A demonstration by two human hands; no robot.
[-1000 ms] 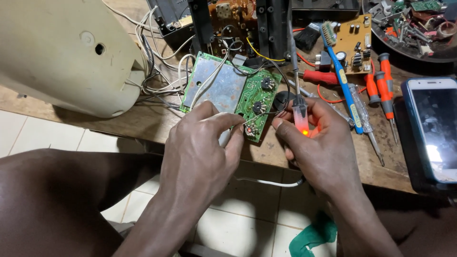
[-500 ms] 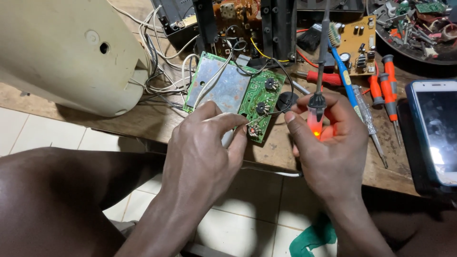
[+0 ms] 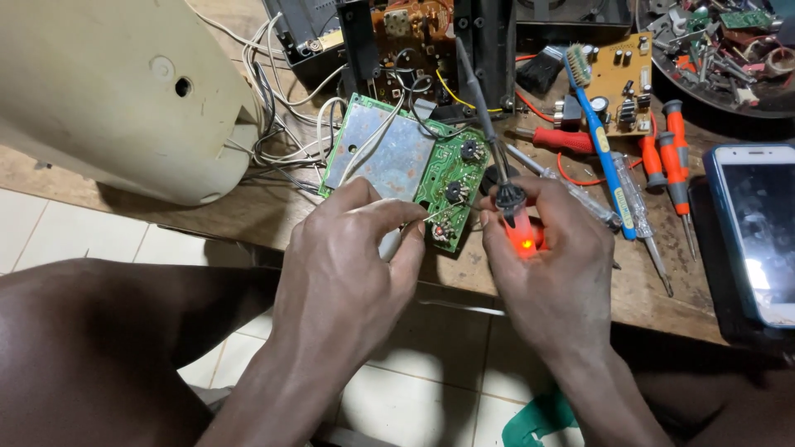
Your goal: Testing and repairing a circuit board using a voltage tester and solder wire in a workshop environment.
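1. The left hand (image 3: 352,252) is closed in a pinch. Its thumb and finger hold a thin silver wire (image 3: 424,217). The wire's far end sits right at the bottom corner of the green circuit board (image 3: 431,178). Held by its end like this, the wire keeps the fingers a little way back from the tip.

2. The right hand (image 3: 551,248) is curled shut around a soldering iron (image 3: 497,165). The iron's handle glows red inside the fist. Its long dark shaft sticks up and away from the person, across the board. I think the hand grips it low down, on the handle, because the metal part gets hot.

3. The green circuit board lies at the near edge of the wooden table (image 3: 472,269), between the two hands. So both hands can get at it easily. White wires (image 3: 273,124) run from it to the stuff behind.

4. A big cream plastic shell (image 3: 116,91) sits to the left on the table.

5. To the right lie a blue toothbrush (image 3: 600,141), red screwdrivers (image 3: 675,157) and a small brown circuit board (image 3: 621,79). They are near the right hand, handy to grab.

6. A phone (image 3: 758,232) lies at the far right, well apart from the hot iron.

7. A dark tray of small parts (image 3: 720,41) sits in the top right corner.
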